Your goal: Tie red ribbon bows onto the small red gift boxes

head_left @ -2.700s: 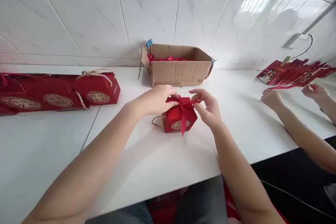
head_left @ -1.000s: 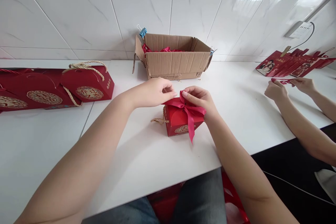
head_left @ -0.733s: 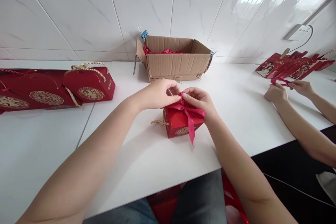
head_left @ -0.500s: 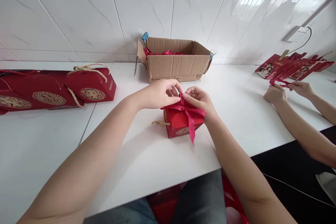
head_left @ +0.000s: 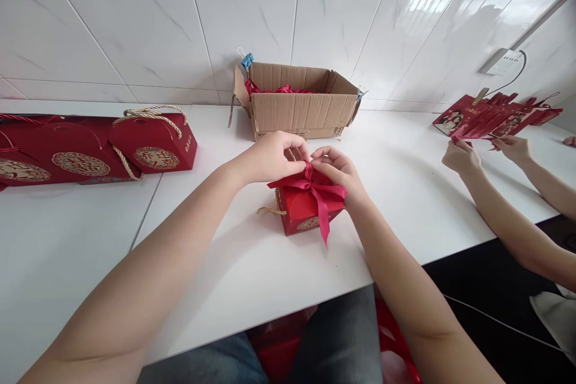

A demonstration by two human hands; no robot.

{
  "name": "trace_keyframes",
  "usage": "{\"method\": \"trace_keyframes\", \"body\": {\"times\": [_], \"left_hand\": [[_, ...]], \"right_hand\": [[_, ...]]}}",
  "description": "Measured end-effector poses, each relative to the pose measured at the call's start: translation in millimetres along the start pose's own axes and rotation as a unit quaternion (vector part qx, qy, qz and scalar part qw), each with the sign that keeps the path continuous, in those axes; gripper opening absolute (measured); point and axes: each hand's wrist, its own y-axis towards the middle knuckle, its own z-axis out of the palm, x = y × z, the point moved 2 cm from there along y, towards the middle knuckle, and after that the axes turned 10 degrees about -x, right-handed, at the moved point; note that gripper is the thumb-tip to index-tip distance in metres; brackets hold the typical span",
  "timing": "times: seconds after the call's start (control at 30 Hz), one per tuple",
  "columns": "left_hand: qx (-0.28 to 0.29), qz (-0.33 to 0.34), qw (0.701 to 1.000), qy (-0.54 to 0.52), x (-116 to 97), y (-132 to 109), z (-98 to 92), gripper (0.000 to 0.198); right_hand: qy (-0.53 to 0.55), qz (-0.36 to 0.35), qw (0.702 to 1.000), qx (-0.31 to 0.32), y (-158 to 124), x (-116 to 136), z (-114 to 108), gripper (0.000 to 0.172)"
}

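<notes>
A small red gift box [head_left: 297, 207] with a gold pattern on its front stands on the white table in front of me. Across its top lies a red ribbon [head_left: 321, 195] tied in a knot, one tail hanging down the front. My left hand [head_left: 283, 157] is closed, pinching the ribbon at the knot from the left. From the right, my right hand [head_left: 338, 173] pinches the ribbon at the same spot, thumb and forefinger together. A twisted gold cord [head_left: 272, 211] sticks out at the box's left side. The fingertips partly hide the knot.
Behind my hands is an open cardboard box [head_left: 301, 111] with red ribbons inside. Several red gift boxes with gold cords [head_left: 159, 141] line the left. To the right, another person's hands [head_left: 463, 159] hold a red ribbon near red bags [head_left: 477, 117].
Both my hands stay at the ribbon knot with little movement. The other person's hands have moved apart, stretching their ribbon. The view has shifted slightly.
</notes>
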Motion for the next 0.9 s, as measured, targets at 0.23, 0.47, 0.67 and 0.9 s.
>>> {"method": "trace_keyframes", "body": {"times": [0.23,0.47,0.67,0.9], "left_hand": [[0.014,-0.010,0.998,0.054,-0.3,-2.4,-11.2,0.016],[0.044,0.011,0.994,0.095,-0.1,-3.1,-6.1,0.015],[0.022,0.010,0.994,0.110,5.9,-1.2,-10.7,0.012],[0.018,-0.054,0.994,0.088,5.9,-3.9,-20.7,0.011]], "right_hand": [[-0.097,-0.131,0.987,-0.005,-0.9,13.6,-10.5,0.031],[-0.378,-0.307,0.869,0.090,-17.8,37.1,-10.8,0.017],[-0.415,-0.370,0.827,0.078,-16.0,27.1,-6.2,0.019],[-0.424,-0.409,0.807,0.044,-13.2,21.0,-6.3,0.032]]}}
